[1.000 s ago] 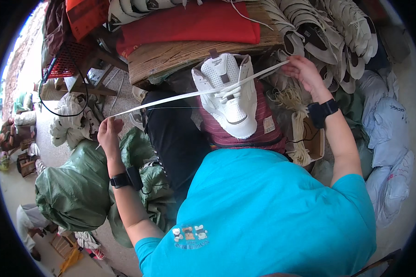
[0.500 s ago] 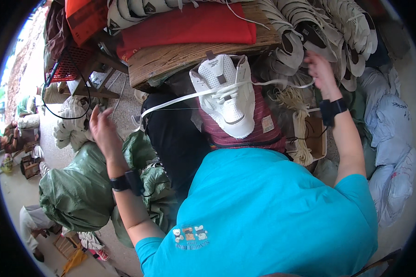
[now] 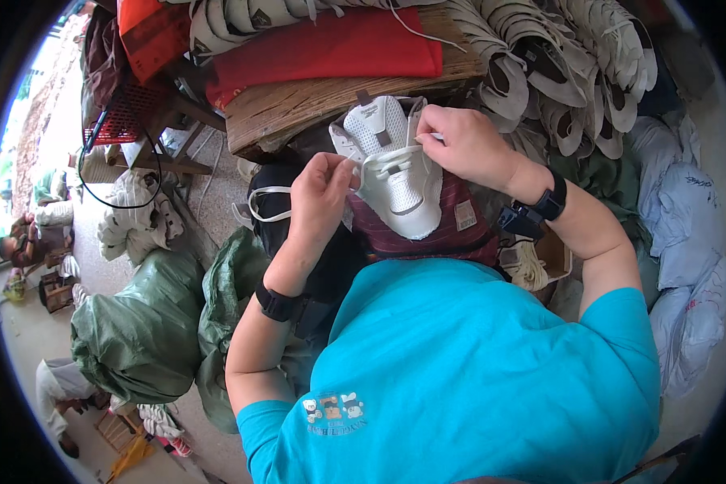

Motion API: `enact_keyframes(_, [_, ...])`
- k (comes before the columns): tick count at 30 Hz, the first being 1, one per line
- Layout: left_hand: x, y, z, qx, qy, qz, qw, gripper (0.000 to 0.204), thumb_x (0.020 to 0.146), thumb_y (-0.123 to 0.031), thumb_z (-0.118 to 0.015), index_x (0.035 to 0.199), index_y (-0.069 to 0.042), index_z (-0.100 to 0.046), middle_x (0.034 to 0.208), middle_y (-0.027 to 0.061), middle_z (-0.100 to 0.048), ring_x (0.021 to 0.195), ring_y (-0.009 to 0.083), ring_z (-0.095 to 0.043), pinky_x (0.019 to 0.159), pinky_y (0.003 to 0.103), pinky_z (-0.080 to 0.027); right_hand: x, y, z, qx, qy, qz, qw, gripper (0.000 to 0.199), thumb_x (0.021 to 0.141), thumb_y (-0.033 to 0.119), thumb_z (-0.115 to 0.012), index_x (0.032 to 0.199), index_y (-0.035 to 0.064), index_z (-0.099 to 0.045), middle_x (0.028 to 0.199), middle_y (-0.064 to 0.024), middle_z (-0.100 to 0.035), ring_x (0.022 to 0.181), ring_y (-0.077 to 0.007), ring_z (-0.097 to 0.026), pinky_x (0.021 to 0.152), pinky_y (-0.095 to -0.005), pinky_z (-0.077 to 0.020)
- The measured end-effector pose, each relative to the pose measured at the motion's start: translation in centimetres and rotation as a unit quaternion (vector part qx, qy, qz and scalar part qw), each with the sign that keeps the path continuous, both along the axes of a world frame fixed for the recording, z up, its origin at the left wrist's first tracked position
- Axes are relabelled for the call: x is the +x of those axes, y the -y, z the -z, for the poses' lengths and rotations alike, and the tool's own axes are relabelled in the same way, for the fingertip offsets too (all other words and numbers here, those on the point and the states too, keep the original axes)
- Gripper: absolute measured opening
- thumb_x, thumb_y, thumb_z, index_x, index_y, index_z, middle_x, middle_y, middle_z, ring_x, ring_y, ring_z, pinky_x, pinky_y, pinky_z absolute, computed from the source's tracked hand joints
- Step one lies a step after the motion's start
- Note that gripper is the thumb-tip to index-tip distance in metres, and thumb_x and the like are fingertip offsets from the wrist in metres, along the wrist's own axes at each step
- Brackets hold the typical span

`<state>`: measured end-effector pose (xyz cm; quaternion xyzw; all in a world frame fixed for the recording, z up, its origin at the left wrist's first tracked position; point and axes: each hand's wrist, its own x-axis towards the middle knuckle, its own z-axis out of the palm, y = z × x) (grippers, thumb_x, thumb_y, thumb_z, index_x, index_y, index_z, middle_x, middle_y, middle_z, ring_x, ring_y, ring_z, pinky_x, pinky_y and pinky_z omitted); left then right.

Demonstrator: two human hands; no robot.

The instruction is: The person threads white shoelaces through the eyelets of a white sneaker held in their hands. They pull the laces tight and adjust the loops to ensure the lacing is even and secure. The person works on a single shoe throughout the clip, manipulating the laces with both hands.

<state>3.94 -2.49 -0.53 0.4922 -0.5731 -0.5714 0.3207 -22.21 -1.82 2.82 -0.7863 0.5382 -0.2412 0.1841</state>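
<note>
A white shoe upper [image 3: 401, 194] with a perforated tongue and toe lies on my lap, over a dark red striped cloth [image 3: 460, 189], its toe toward me. A flat white shoelace [image 3: 274, 191] runs through its eyelets and trails off to the left in a loop. My left hand [image 3: 319, 194] is closed on the lace at the upper's left side, fingertips pinched together. At the right edge of the upper, my right hand [image 3: 464, 145] pinches the other stretch of lace between thumb and forefinger.
Ahead is a wooden bench [image 3: 339, 109] with red cloth [image 3: 331, 68] on it. Stacked shoe uppers [image 3: 557, 56] hang at the far right. Green sacks [image 3: 141, 331] stand at left, white sacks [image 3: 686, 218] at right. A bundle of laces [image 3: 528, 266] lies in a box near my right forearm.
Both hands have come inward from wide apart to the shoe upper and now pinch the lace. The lace, stretched out to both sides before, now loops on the left.
</note>
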Motion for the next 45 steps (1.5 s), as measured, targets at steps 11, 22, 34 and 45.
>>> enact_keyframes(11, [-0.2,0.8,-0.9,-0.117,0.172,0.035,0.978,0.016,0.090,-0.015,-0.063,0.086,0.001,-0.061,0.072,0.0121,-0.064,0.065,0.0214,-0.063,0.061,0.034,-0.050,1.9,0.2,-1.9,0.000,-0.230,-0.090,0.969,0.032,0.083,0.004,-0.060,0.113,-0.0017,-0.048,0.069,-0.0156,-0.065,0.067,-0.0316,-0.068,0.056,-0.0434,-0.0521])
enact_keyframes(22, [-0.1,3.7,-5.8,-0.442,0.247,0.199,0.839,0.022,0.077,0.000,-0.070,0.098,-0.003,-0.063,0.106,0.0142,-0.056,0.093,0.0343,-0.060,0.082,0.042,-0.051,0.8,2.7,-4.2,-0.129,-0.245,-0.195,0.941,0.022,0.077,0.006,-0.067,0.097,0.0049,-0.059,0.098,-0.0100,-0.058,0.096,-0.0300,-0.060,0.077,-0.0404,-0.0536])
enact_keyframes(34, [1.2,6.5,-4.2,-0.289,0.198,0.309,0.884,0.013,0.080,-0.009,-0.074,0.090,-0.003,-0.067,0.096,0.0102,-0.051,0.089,0.0280,-0.057,0.078,0.036,-0.049,-0.3,5.3,-2.4,-0.039,-0.182,-0.249,0.951,0.014,0.073,0.020,-0.072,0.080,0.0075,-0.068,0.090,-0.0107,-0.061,0.083,-0.0342,-0.066,0.068,-0.0465,-0.0534])
enact_keyframes(45, [-1.4,3.6,0.2,-0.203,0.105,0.033,0.973,0.019,0.077,-0.015,-0.074,0.075,0.002,-0.066,0.096,0.0080,-0.050,0.093,0.0217,-0.051,0.078,0.032,-0.046,-0.1,4.0,0.9,0.144,0.069,-0.003,0.987,0.023,0.080,0.026,-0.071,0.076,0.0035,-0.071,0.089,-0.0098,-0.060,0.086,-0.0243,-0.062,0.076,-0.0354,-0.0493])
